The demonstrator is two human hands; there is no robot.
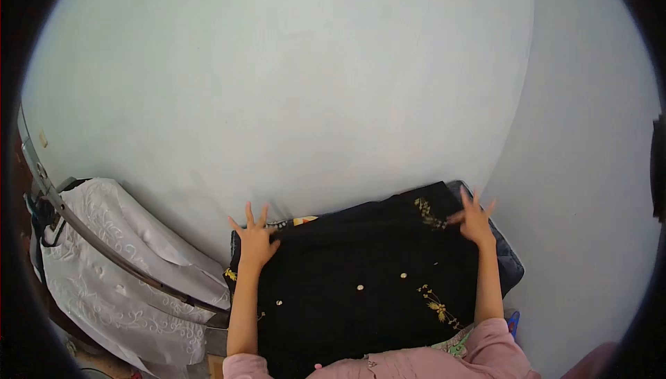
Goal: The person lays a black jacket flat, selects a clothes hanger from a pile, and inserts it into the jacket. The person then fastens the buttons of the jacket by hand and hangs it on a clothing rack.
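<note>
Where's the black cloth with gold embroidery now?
In the head view, the black cloth lies at bottom centre, its far corners near the left hand and right hand, with the white garment off to the left.

soft light, faint shadows; dark curved edges

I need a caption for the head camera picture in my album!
Left hand and right hand spread wide over black cloth with gold flowers.

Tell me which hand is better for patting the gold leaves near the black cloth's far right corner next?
Probably the right hand: it's spread open right beside those gold leaves. The left hand is also open, but over at the black cloth's left side.
</note>
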